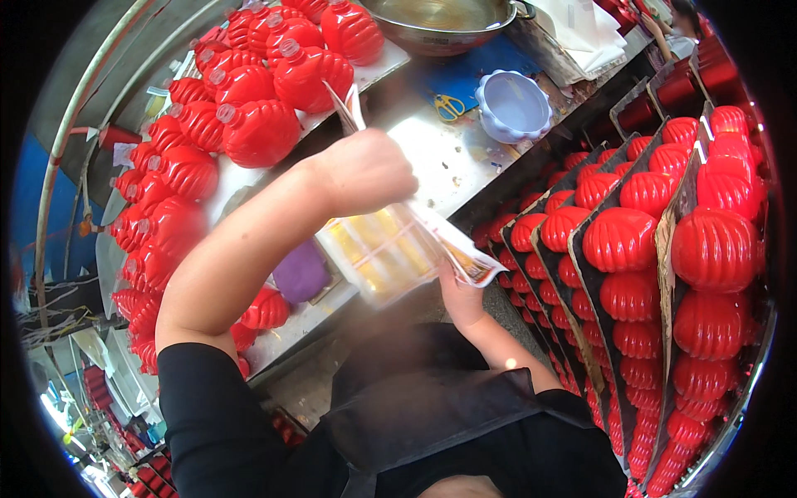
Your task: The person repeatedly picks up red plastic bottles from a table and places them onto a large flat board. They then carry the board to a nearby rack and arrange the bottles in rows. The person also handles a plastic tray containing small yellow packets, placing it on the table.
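Observation:
In front of me are printed sheets (378, 253), white and translucent with yellow panels, slightly blurred. At their right edge, which curls up, my right hand (459, 299) is closed with the thumb on the white border. My left hand (369, 170) is curled into a fist above the far edge of the sheets. Its fingertips face away, so what they grip is hidden. Just beyond that fist a white paper edge (354, 108) sticks up. A purple rounded object (301, 272) lies left of the sheets, partly behind my left forearm.
Many glossy red ribbed bottles (259, 133) crowd the left of the white table (440, 162). Beyond are a metal basin (440, 37), yellow scissors (448, 107) and a pale scalloped bowl (515, 106). Racks of red ribbed pieces (618, 241) stand close at right. A person (682, 29) is at far right.

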Available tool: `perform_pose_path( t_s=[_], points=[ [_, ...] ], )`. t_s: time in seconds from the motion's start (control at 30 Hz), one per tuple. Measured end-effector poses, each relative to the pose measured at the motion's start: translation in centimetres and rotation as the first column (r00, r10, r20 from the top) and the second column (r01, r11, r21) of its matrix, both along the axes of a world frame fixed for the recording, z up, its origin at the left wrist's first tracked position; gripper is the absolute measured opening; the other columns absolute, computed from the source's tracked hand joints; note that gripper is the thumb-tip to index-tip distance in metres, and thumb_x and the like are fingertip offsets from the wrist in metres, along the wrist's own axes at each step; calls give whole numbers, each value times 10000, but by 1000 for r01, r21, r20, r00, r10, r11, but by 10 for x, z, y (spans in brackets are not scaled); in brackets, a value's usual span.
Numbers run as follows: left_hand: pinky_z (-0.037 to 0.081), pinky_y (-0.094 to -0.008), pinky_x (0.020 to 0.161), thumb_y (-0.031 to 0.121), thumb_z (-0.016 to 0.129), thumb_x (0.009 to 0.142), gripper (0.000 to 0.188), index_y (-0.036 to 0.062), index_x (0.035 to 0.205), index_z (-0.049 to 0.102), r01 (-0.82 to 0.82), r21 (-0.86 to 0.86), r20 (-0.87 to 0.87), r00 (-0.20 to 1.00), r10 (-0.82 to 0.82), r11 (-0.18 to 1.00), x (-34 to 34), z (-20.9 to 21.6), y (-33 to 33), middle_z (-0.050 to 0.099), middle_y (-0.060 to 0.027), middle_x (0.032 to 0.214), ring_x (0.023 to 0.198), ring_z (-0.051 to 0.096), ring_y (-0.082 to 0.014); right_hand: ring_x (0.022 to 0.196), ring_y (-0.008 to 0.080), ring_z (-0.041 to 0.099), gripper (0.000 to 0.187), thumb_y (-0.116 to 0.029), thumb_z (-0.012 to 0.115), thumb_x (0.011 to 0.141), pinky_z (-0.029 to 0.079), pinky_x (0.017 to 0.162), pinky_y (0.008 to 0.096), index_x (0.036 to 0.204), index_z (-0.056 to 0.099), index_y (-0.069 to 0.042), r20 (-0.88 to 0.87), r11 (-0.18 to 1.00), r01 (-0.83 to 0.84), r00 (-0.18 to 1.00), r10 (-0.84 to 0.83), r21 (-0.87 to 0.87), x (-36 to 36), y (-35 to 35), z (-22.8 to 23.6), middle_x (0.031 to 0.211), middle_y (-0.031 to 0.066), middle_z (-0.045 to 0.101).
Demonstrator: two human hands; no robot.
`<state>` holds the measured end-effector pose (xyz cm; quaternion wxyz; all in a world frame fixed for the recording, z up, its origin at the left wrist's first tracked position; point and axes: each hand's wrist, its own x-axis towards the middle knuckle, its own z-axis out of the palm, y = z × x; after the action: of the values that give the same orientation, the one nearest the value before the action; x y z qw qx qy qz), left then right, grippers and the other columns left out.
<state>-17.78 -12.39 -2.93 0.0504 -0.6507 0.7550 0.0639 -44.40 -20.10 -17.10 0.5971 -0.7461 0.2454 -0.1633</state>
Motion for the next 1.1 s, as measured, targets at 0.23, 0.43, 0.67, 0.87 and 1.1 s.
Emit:
perform_pose_path(
  t_s=[0.23, 0.43, 0.67, 0.87, 1.1],
  points=[
    [540, -393, 593, 124, 662, 733, 55, 125, 691, 626, -43, -278, 116, 990, 78, 960, -4, 106, 6, 614, -66, 657, 670, 667, -283, 1117, 216, 618, 529, -97, 768, 807, 485, 995, 375, 1277, 562, 33, 47, 957, -146, 989, 139, 252, 0, -8, -15, 1229, 137, 640],
    [530, -391, 639, 138, 718, 758, 54, 101, 747, 680, -388, -464, -90, 915, 394, 796, 3, 168, 41, 669, -100, 726, 698, 629, -349, 1137, 196, 582, 400, -16, 686, 888, 479, 964, 356, 1274, 582, -1, 116, 995, -65, 990, 74, -80, 60, -79, -19, 1241, 80, 610],
    [556, -309, 703, 57, 674, 837, 191, 37, 1002, 768, -869, -494, -778, 459, 429, 35, 12, 112, 103, 764, -114, 870, 743, 702, -208, 806, 261, 656, 247, -225, 584, 1005, 514, 769, 371, 1154, 691, -59, 109, 795, 85, 994, -24, -601, 155, -163, 109, 944, 155, 703],
    [551, -299, 709, 79, 587, 878, 269, -22, 1112, 675, -956, 154, -986, -166, 24, -249, -54, -3, 127, 700, -81, 900, 783, 665, -144, 906, 374, 666, 257, -34, 548, 864, 522, 796, 450, 1049, 709, -112, 132, 240, 76, 966, 224, -968, 217, -148, 190, 967, 144, 697],
    [495, -302, 571, 41, 558, 888, 215, -68, 1048, 652, -578, 784, -616, -686, -387, -225, -103, -135, 96, 659, -80, 805, 635, 612, -162, 859, 270, 722, 161, -115, 594, 830, 532, 764, 433, 852, 752, -125, -446, -309, -405, 892, 73, -861, 273, -107, 141, 864, 104, 734]
  ],
)
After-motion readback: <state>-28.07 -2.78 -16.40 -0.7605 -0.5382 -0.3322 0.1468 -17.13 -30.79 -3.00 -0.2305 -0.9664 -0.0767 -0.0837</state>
